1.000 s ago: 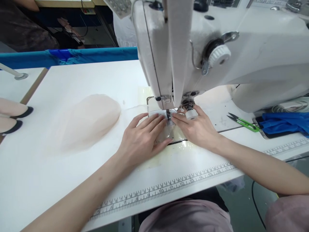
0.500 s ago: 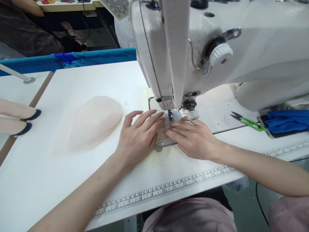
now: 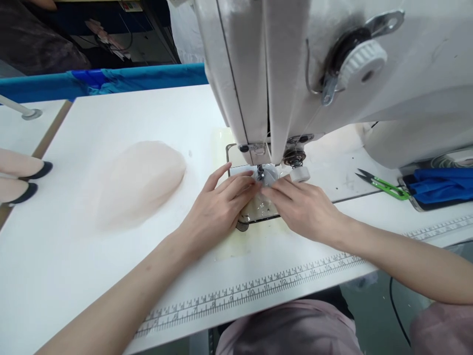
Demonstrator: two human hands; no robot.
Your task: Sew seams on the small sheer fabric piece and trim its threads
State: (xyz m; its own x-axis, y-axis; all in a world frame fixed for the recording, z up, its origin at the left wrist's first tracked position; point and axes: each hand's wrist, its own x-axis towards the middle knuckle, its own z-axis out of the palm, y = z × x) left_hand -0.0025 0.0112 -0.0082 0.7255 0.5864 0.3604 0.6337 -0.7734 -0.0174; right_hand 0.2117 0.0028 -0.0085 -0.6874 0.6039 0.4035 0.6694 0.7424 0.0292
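Note:
At the sewing machine (image 3: 244, 88), a small piece of whitish sheer fabric (image 3: 272, 173) lies around the presser foot (image 3: 260, 171). My left hand (image 3: 219, 209) presses its fingertips together on the fabric's left side, with the index finger lifted away. From the right, my right hand (image 3: 306, 209) pinches the fabric close to the foot. The fingertips of both hands nearly meet just in front of the needle, and they cover much of the fabric. A pale beige sheer piece (image 3: 144, 177) lies on the table, left of my left hand.
Green-handled thread snips (image 3: 386, 187) lie at the right, beside a phone under blue cloth (image 3: 439, 185). A printed ruler (image 3: 251, 291) runs along the front edge. Two beige rolls with black ends (image 3: 22, 177) are at far left. Another person's dark clothing (image 3: 40, 42) shows beyond the blue barrier (image 3: 148, 79).
My fingertips have drawn closer together at the presser foot, and my left fingers have curled in. The view has moved nearer to the machine head.

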